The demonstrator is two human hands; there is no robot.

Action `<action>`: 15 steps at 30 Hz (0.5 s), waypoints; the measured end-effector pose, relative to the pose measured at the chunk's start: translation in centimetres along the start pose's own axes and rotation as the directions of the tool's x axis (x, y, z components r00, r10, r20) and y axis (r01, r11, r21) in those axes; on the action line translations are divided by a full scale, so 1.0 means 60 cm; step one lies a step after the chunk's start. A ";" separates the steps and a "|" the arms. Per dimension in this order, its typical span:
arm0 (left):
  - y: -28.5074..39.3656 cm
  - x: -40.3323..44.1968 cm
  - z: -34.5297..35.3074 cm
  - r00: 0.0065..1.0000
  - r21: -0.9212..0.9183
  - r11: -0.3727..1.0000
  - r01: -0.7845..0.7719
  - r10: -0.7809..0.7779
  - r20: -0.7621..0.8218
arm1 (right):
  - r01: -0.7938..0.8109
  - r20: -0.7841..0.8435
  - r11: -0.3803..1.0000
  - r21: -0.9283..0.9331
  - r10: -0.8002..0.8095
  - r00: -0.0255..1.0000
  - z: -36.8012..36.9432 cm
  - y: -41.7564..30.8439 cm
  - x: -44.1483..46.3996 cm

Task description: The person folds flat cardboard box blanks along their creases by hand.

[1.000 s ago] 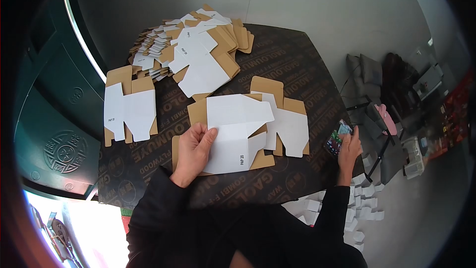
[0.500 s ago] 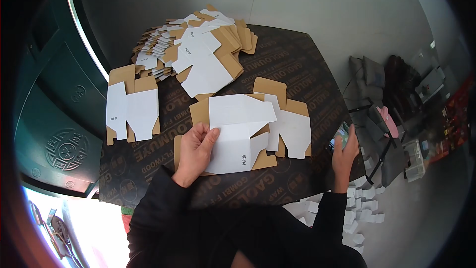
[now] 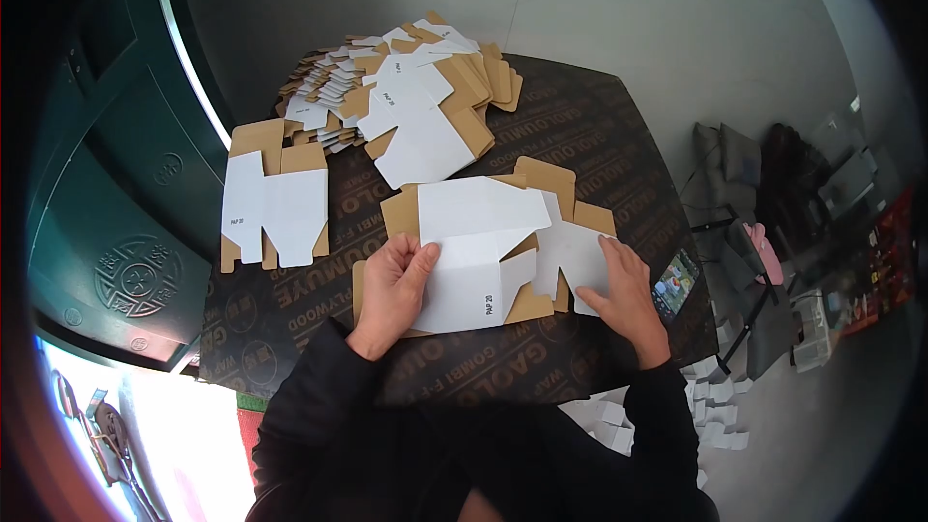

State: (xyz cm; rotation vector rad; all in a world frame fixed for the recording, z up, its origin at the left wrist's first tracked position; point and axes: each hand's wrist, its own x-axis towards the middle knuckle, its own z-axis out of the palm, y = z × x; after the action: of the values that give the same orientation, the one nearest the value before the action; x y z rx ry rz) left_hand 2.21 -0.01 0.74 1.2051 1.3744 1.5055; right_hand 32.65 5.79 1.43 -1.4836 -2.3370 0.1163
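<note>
Near the front of the dark plywood table (image 3: 338,285), my left hand (image 3: 391,288) pinches the left edge of a partly folded white-and-brown carton (image 3: 462,266) marked "PAP 20". Under its right side lies a flat carton blank (image 3: 572,246). My right hand (image 3: 626,298) rests over that blank's right edge, fingers spread and holding nothing. Further left lies another flat carton blank (image 3: 295,201), apart from both hands.
A large pile of carton blanks (image 3: 418,130) covers the table's far left part. At the right edge lies a phone (image 3: 675,282) with its screen lit. Small white boxes (image 3: 611,416) lie on the floor below. A grey chair (image 3: 739,261) stands to the right.
My right hand has moved left from the phone to the right-hand carton blank, uncovering the phone. My left hand keeps its hold on the carton. The whole view has shifted slightly.
</note>
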 end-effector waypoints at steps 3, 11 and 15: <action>-0.001 0.000 -0.001 1.000 -0.021 1.000 0.000 0.000 -0.004 | 0.059 0.093 0.995 -0.084 -0.051 0.994 0.001 -0.009 0.014; 0.003 0.001 -0.001 1.000 -0.007 1.000 0.002 -0.002 -0.003 | 0.049 -0.088 0.999 0.016 -0.048 0.995 0.005 0.035 -0.003; 0.002 -0.002 -0.001 1.000 0.005 1.000 0.010 -0.010 -0.002 | -0.280 -0.409 0.957 -0.072 0.228 0.884 -0.011 0.094 -0.039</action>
State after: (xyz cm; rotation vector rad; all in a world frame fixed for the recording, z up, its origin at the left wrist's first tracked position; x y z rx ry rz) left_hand 2.20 -0.16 0.82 1.1992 1.3838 1.4975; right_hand 38.64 6.11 -0.05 -1.6887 -1.8495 -0.2532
